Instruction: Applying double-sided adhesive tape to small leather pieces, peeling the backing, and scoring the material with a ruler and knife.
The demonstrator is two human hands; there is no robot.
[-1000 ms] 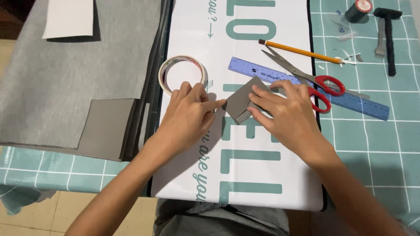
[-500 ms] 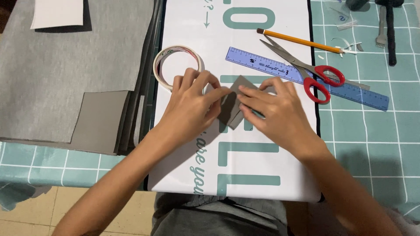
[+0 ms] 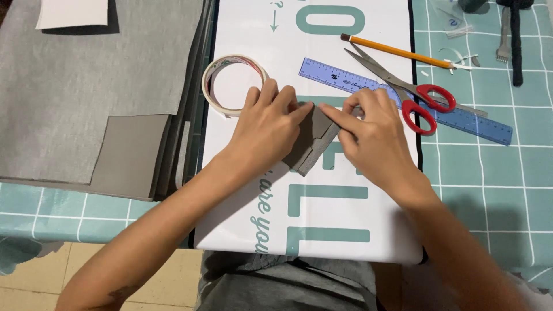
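Left hand [image 3: 266, 129] covers the left part of the grey folded piece [image 3: 314, 141], so its left edge and corner are hidden. Right hand [image 3: 371, 135] hides the piece's upper right end; fingertip contact there can't be made out. Scissors [image 3: 406, 92] and right hand cover the middle of the blue ruler [image 3: 345, 76]. White mat [image 3: 345, 230]: top edge cut off by frame, lettering partly under both hands. Grey sheets [image 3: 86, 86] run off the top and left. At the table's top right corner, 2 dark tools [image 3: 515, 40] are cropped, kind unclear. Both forearms leave the bottom edge.
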